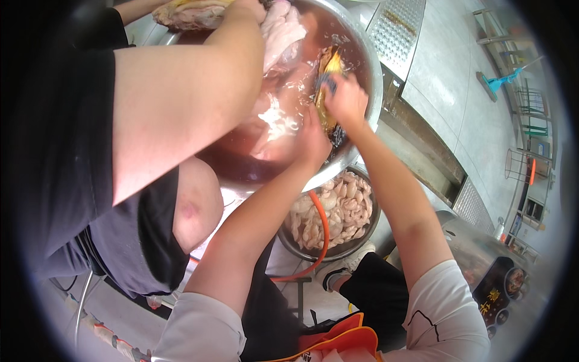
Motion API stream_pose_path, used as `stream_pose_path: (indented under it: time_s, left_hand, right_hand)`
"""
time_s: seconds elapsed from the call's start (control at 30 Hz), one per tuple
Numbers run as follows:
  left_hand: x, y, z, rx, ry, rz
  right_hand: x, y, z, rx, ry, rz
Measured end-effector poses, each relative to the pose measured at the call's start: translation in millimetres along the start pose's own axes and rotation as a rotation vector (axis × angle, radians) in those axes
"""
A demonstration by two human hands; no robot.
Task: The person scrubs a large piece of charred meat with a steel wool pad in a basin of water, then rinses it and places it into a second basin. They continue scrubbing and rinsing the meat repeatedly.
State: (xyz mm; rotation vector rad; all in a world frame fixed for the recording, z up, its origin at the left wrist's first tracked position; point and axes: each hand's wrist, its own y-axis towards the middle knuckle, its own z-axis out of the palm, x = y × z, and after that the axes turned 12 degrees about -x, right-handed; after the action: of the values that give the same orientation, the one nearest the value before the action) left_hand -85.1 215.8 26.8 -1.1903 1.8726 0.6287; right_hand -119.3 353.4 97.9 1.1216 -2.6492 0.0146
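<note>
A large metal basin point(376, 86) of reddish water stands before me. At its right side, a wet yellow-brown piece of animal skin or meat point(334, 63) lies partly in the water. My right hand point(349, 100) is closed around a small dark grey-blue object point(326, 83), perhaps a scrubbing pad, pressed on that piece. Against the piece's near left edge, my left hand point(313, 141) holds it; part of that grip is hidden. Pale pink meat point(281, 34) rises from the water at the far side.
On my left, another person's arm point(190, 86) reaches over the basin beside a second yellowish meat piece point(194, 16). Below the rim sits a metal bowl point(291, 246) of pale meat pieces, crossed by an orange hose point(325, 226). An open floor drain point(420, 145) runs along the right.
</note>
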Motion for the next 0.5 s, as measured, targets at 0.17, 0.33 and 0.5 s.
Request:
stream_pose_path:
  time_s: [0.17, 0.33, 0.5]
  left_hand:
    - [-4, 2, -4, 0.017, 0.038, -0.008]
    - [-7, 1, -2, -0.012, -0.032, -0.029]
    - [-12, 3, 1, -0.095, 0.057, 0.161]
  right_hand:
    - [4, 11, 1, -0.163, 0.05, -0.078]
    - [-10, -20, 14, -0.091, 0.102, -0.295]
    - [-11, 12, 20, -0.307, 0.055, -0.274]
